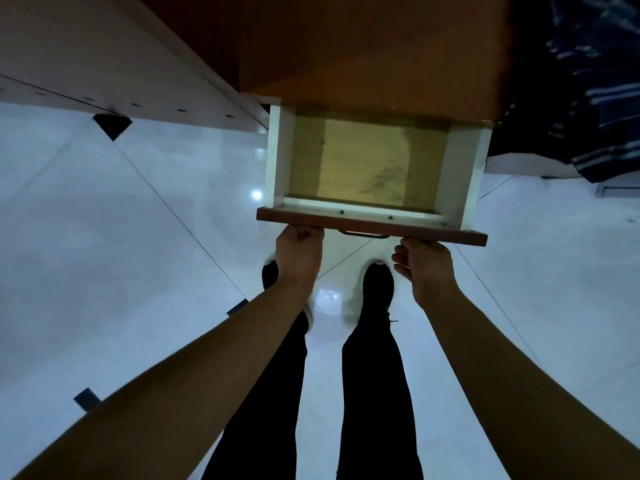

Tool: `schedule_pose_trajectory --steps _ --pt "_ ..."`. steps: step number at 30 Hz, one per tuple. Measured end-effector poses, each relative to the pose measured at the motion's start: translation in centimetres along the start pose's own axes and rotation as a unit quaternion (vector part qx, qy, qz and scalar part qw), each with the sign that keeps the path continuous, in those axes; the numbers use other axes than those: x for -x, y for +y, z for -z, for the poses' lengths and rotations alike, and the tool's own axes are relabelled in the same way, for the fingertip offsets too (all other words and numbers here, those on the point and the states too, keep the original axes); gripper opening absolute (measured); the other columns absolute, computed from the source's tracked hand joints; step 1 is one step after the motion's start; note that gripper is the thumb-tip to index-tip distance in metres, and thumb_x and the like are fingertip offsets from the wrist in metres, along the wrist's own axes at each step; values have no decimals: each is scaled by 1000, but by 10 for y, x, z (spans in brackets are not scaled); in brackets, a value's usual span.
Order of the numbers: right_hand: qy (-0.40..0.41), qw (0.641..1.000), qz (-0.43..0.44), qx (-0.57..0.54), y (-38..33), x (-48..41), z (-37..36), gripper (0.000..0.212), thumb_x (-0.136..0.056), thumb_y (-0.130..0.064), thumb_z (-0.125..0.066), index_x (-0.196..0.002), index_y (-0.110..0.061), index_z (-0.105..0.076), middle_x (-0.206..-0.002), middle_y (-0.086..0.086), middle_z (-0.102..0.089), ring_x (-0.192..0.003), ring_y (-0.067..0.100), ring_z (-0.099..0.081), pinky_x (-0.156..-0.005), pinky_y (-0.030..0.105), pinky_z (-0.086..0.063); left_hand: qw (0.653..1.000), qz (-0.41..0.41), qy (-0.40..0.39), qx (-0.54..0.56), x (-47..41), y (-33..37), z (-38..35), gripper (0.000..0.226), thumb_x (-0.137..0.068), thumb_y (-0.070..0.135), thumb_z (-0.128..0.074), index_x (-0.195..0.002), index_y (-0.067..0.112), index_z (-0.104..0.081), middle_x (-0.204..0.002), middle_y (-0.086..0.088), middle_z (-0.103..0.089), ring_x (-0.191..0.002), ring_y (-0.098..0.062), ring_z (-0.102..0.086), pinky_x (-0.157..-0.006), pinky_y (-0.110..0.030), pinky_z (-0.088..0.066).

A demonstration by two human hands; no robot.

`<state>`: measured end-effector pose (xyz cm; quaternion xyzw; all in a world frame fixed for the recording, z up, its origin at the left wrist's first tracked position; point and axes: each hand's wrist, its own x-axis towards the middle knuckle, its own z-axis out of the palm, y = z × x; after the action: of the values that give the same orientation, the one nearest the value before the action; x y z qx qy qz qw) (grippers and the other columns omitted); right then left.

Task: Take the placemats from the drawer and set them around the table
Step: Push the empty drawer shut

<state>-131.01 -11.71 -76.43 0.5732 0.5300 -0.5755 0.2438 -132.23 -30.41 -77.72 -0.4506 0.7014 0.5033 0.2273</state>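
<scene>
- Below the orange-brown cabinet top [374,46], we see the drawer [372,161] pulled out toward us, with white side walls and a reddish-brown front panel [370,225].
- Inside the drawer we see only a flat yellowish surface with a lighter rectangle in the middle and some dark smudges; we cannot tell whether this is a placemat or the bare bottom board.
- No other thing shows in the drawer.
- Our left hand [299,252] holds the front panel near its left end; the fingers are curled closed around the lower edge and their tips are hidden under the panel.
- Our right hand [424,263] holds the same panel near its right end; the fingers [401,258] are bent closed, the thumb side touching the underside of the panel.
- A small metal handle [363,233] sits between the two hands, and neither hand touches it.
- The yellowish surface lies beyond the front panel, apart from both hands.
- On the glossy white tiled floor [104,220] stand our two legs in dark trousers and black shoes [377,285], under the drawer front.
- At the right edge hangs a dark blue cloth with pale stripes [588,98].
</scene>
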Motion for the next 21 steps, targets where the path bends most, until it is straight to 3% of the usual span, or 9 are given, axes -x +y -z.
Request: schedule_pose_trajectory --steps 5,8,11,13,17,21 --pt "-10 999 31 20 -26 -16 -6 7 -85 -13 -54 -80 -13 -60 -70 5 -60 -67 17 -58 -66 30 -50 998 -57 8 -37 -25 20 -9 29 -74 34 -62 -72 6 -62 -67 -10 -64 -65 -20 -57 -73 -39 -52" --pt "-15 998 53 31 -49 -30 -13 10 -87 -16 -53 -78 -15 -58 -71 3 -61 -65 16 -60 -68 30 -51 996 -77 4 -50 -41 45 -17 24 -72 35 -62 -63 13 -60 -62 -3 -63 -71 -28 -64 -76 -40 -53" --pt "-20 997 63 41 -79 -42 -20 16 -93 -20 -52 -79 -15 -58 -72 2 -61 -63 13 -60 -65 27 -52 996 -80 0 -42 -61 76 -27 18 -74 33 -62 -68 17 -65 -73 -5 -70 -82 -33 -68 -82 -45 -57" --pt "-22 995 73 58 -100 -50 -25 16 -92 -23 -53 -79 -16 -59 -70 0 -62 -61 13 -60 -64 26 -53 996 -86 -11 -29 -70 99 -34 17 -79 29 -61 -77 15 -69 -78 -6 -71 -82 -31 -67 -82 -40 -57" --pt "-19 993 79 85 -137 -58 -37 16 -92 -26 -52 -82 -15 -59 -72 0 -61 -64 13 -58 -67 27 -53 994 -104 2 -32 -80 139 -49 12 -84 20 -58 -87 13 -67 -77 -2 -66 -79 -26 -64 -67 -30 -48" --pt "-36 989 72 124 -151 -60 -39 16 -93 -27 -55 -89 -12 -59 -78 2 -61 -68 13 -59 -69 27 -54 996 -90 1 -24 -84 153 -56 9 -87 20 -59 -97 22 -60 -96 -2 -68 -87 -22 -64 -73 -29 -51"
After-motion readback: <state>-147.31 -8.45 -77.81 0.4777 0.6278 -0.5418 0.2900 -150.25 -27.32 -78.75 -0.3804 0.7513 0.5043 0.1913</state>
